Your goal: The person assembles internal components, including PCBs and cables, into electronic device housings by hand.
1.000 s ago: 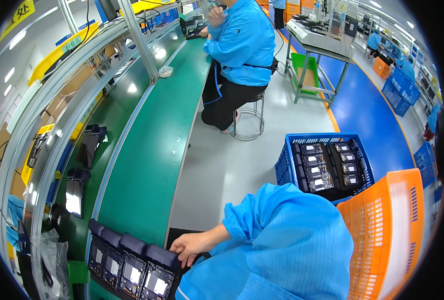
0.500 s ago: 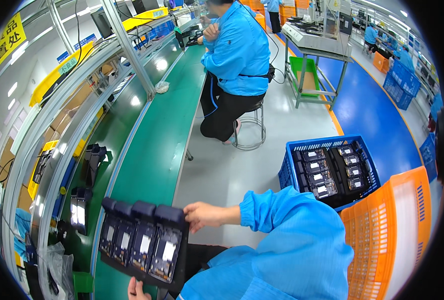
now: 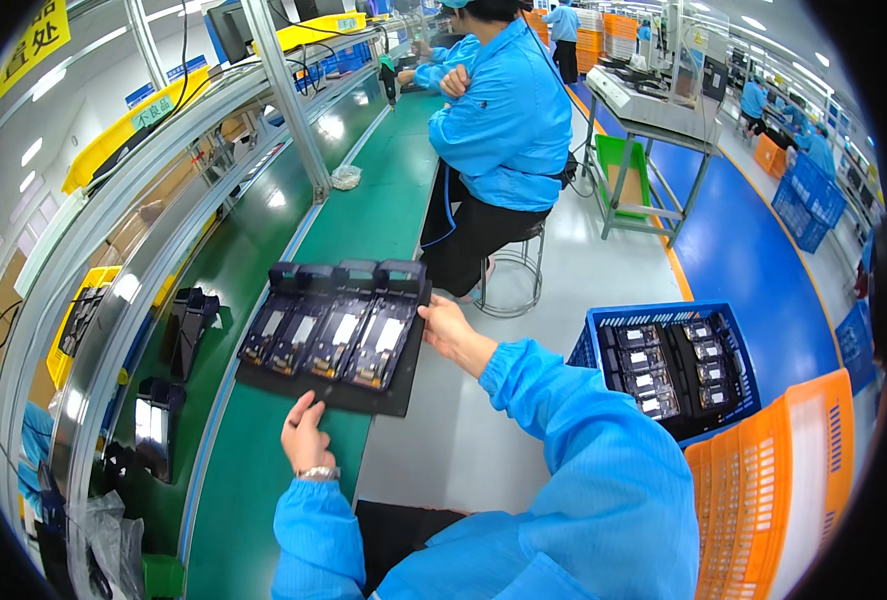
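My right hand [image 3: 452,332] is closed on the right edge of a black foam tray [image 3: 389,398]. Several dark handheld devices [image 3: 341,330] lie in it side by side, their inner side up with white labels and circuit boards showing. The tray is tilted above the green workbench [image 3: 234,490], its right end past the bench edge. Just below the tray's near edge, my left hand [image 3: 307,437] has its fingers apart, the index finger pointing up towards the tray. Whether a fingertip touches it, I cannot tell.
A blue crate [image 3: 586,348] with more such devices stands on the floor to the right, an orange basket [image 3: 754,480] nearer. A co-worker in blue [image 3: 509,130] sits further along the bench. Left, dark devices [image 3: 156,425] lie beside a metal frame [image 3: 289,95].
The tray has moved away from me and a little right, with my right hand still on its edge. My left hand has come further into view, below the near edge.
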Available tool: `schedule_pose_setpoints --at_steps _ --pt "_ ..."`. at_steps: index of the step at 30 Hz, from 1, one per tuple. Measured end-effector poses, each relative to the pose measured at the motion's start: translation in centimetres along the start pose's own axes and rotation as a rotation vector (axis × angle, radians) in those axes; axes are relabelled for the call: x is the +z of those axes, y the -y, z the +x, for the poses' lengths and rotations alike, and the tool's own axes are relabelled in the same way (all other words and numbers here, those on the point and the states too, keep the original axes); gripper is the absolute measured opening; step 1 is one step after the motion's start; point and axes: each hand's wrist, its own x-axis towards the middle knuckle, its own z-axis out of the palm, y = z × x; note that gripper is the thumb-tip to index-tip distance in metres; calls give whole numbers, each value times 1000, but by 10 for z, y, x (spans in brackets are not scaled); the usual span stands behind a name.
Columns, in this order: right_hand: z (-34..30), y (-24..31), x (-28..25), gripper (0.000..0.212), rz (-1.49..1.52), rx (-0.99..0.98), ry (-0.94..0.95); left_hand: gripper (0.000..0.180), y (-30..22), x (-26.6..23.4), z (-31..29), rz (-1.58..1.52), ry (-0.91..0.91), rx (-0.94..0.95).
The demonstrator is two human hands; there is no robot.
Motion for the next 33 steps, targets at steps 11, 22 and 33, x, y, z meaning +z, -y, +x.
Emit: schedule_pose_setpoints --at_steps 11,22,33 --pt "97 -14 -32 24 -60 -134 -64 28 9 46 78 -265 211 -140" --pt "-101 -64 105 22 -536 -482 549 40 -26 -102 -29 -1291 174 -167" --pt "-243 -152 178 15 -620 -20 1391 23 -21 -205 -329 -250 -366 411"
